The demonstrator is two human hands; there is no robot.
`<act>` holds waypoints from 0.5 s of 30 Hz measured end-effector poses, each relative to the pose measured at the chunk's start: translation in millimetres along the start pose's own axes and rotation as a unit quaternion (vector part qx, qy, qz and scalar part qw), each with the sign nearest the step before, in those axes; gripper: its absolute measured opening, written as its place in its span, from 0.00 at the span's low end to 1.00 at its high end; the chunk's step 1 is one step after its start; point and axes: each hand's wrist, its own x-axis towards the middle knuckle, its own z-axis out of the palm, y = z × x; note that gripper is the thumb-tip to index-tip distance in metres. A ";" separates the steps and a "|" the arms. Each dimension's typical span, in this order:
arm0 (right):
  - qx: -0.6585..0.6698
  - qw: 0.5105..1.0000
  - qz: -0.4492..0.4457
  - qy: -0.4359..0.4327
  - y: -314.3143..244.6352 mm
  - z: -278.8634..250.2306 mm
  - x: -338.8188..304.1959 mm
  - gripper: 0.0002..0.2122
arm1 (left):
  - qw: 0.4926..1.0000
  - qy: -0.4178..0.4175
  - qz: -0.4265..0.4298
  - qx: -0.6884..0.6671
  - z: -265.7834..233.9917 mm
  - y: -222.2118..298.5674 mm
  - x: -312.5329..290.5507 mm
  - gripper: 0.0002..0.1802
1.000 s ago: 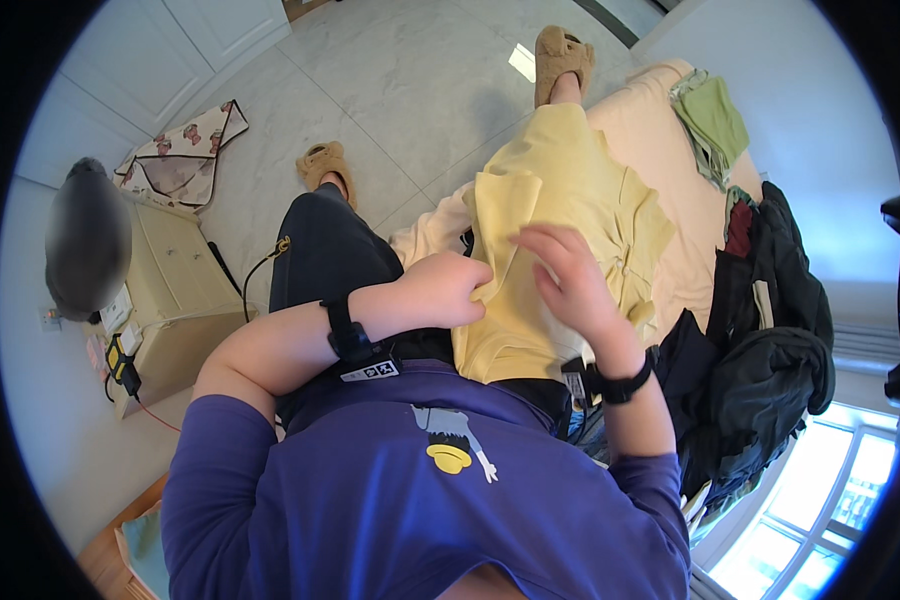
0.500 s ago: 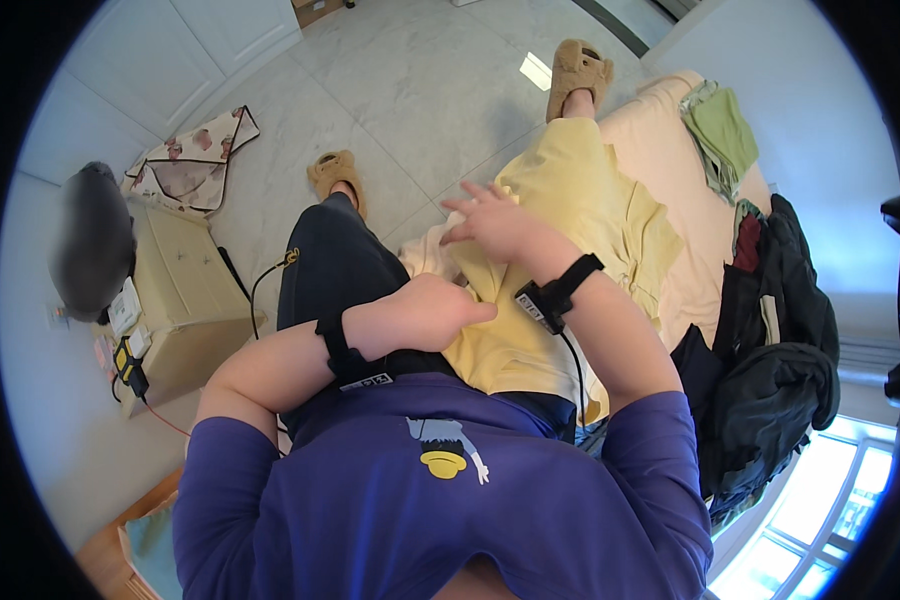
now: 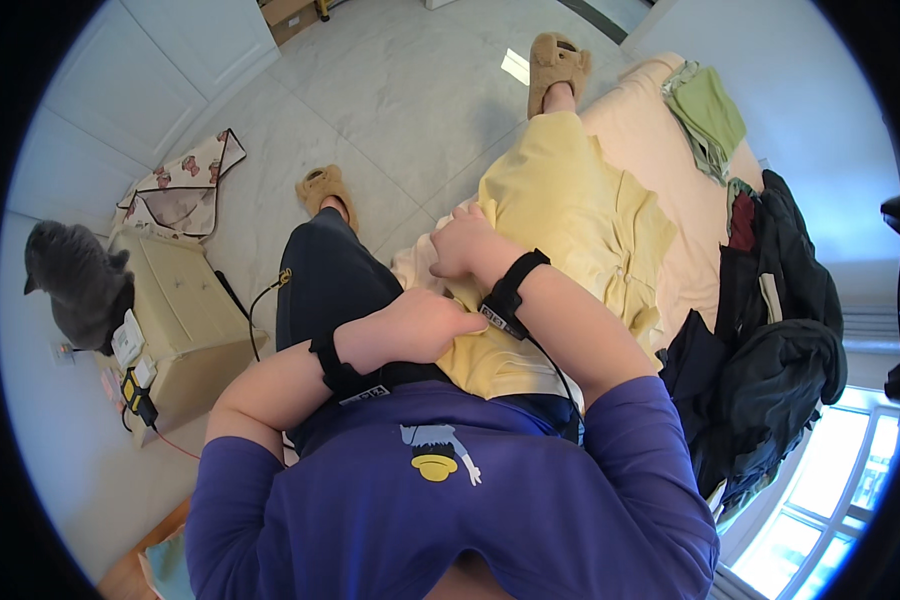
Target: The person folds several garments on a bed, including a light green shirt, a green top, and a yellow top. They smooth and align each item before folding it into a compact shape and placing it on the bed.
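Observation:
A pale yellow garment (image 3: 560, 200) lies spread over my lap and right leg, its loose edge falling in folds onto the bed. Its exact kind does not show. My left hand (image 3: 415, 325) is closed at the garment's near left edge by my waist, thumb side pointing right. A little farther out, my right hand (image 3: 467, 240) has its fingers curled down on the same cloth along its left side. Its fingertips are partly hidden. Each wrist wears a black strap with a small tag, and a cable runs from the right one.
A peach-covered bed (image 3: 640, 130) bears folded green clothes (image 3: 708, 115) and a heap of dark clothes (image 3: 770, 390) at right. On the left, a grey cat (image 3: 75, 285) sits by a cream cabinet (image 3: 180, 290) with small devices. A patterned cloth (image 3: 185, 190) lies behind it.
My right hand, open and spread above the cloth before, has come down and curled onto the garment. My left hand stays closed nearly in place. The cat has turned its head.

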 end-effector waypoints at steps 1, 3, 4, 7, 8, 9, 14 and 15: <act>-0.003 1.000 -0.013 -0.010 3.6 -2.1 1.5 0.15 | 1.000 0.001 -0.001 -0.003 0.0 -0.4 -0.3 0.22; -0.019 0.999 -0.033 -0.017 11.4 -9.6 0.6 0.15 | 1.000 0.008 -0.003 -0.018 0.4 -1.4 -1.4 0.21; 0.048 0.999 -0.002 0.017 13.4 -14.6 -2.0 0.14 | 1.000 0.013 -0.008 -0.026 0.9 -2.0 -2.0 0.20; 0.308 0.941 -0.065 0.122 46.7 -38.1 -33.1 0.11 | 0.998 -0.001 -0.042 -0.054 2.6 -4.8 -4.2 0.15; 0.414 0.895 -0.098 0.138 63.4 -47.3 -50.8 0.10 | 0.999 0.000 -0.035 -0.042 3.3 -6.2 -5.7 0.13; 0.382 0.881 -0.150 0.235 77.9 -51.2 -75.1 0.08 | 0.999 -0.004 -0.035 -0.029 4.1 -7.7 -6.6 0.12; 0.235 0.898 -0.128 0.350 109.4 -8.4 -188.5 0.11 | 0.998 -0.032 -0.054 -0.029 8.5 -15.4 -19.3 0.09; 0.227 0.903 -0.104 0.349 107.2 9.4 -197.0 0.12 | 0.998 -0.031 -0.040 -0.033 9.5 -15.7 -21.1 0.10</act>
